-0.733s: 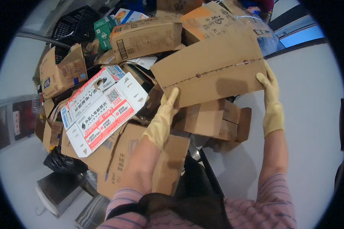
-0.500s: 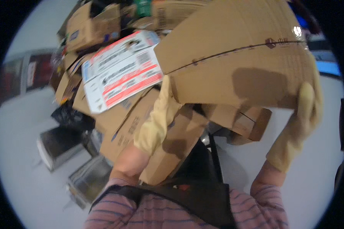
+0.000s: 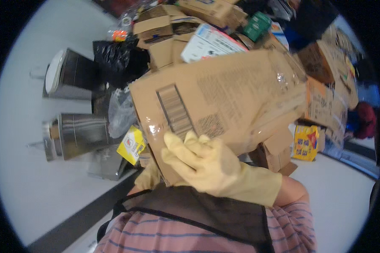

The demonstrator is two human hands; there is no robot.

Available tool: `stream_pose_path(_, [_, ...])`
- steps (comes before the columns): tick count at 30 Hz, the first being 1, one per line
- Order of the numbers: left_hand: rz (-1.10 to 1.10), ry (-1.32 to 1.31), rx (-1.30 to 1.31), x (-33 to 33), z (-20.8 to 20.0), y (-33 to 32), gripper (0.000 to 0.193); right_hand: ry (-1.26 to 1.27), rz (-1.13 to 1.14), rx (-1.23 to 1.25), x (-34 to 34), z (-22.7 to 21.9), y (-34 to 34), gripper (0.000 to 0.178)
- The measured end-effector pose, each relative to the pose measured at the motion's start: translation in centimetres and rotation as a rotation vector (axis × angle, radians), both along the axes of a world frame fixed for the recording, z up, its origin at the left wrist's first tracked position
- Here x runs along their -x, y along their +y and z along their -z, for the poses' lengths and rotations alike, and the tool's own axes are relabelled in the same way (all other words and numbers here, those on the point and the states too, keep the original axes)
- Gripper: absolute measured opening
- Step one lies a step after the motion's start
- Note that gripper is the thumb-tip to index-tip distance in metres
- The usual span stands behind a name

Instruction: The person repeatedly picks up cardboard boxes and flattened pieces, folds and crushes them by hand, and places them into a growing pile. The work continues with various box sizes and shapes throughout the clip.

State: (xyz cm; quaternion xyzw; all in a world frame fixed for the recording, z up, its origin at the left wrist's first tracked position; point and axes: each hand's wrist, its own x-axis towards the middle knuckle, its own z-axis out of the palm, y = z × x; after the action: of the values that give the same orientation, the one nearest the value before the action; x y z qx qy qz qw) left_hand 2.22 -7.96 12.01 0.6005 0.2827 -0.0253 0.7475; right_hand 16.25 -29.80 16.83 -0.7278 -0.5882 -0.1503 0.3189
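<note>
A large brown cardboard box (image 3: 240, 92), its flattened shape tilted, lies across the middle of the view in front of my body. Its upper face carries a printed barcode panel and shiny clear tape. My right hand (image 3: 211, 162), in a pale yellow rubber glove, lies over the box's near part beside the barcode, fingers bent and apart. At the near left corner my left hand (image 3: 149, 176), gloved alike, holds the box from the side, its fingers mostly hidden by the cardboard.
Behind the box rises a heap of cardboard cartons (image 3: 154, 27), with a white-and-red printed sheet (image 3: 213, 44) and a green package (image 3: 257, 26). To the left are a black plastic bag (image 3: 118, 59) and metal bins (image 3: 82, 130). A yellow packet (image 3: 306, 143) lies right.
The box has turned to show its barcode face and come lower, nearer my body. My right hand has moved left from the box's right edge onto its face. My view has swung.
</note>
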Motion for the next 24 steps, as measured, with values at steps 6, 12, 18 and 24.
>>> stream_pose_path(6, [0.085,-0.355,-0.124,-0.9,-6.8,9.8,0.087,0.268,-0.290,0.092,5.6,0.3,7.5,0.033])
stream_pose_path(12, [0.743,-0.262,-0.241,-5.1,-6.6,17.3,0.097,0.220,0.103,0.201,8.0,-1.6,8.9,0.086])
stream_pose_path(18, [0.834,-0.072,-0.673,-5.8,-7.2,16.1,0.101,0.409,0.344,0.432,8.5,-2.4,10.2,0.125])
stream_pose_path(24, [0.996,0.064,-0.871,-6.3,-9.5,14.3,0.111,0.318,0.350,0.688,8.8,-2.8,11.9,0.132])
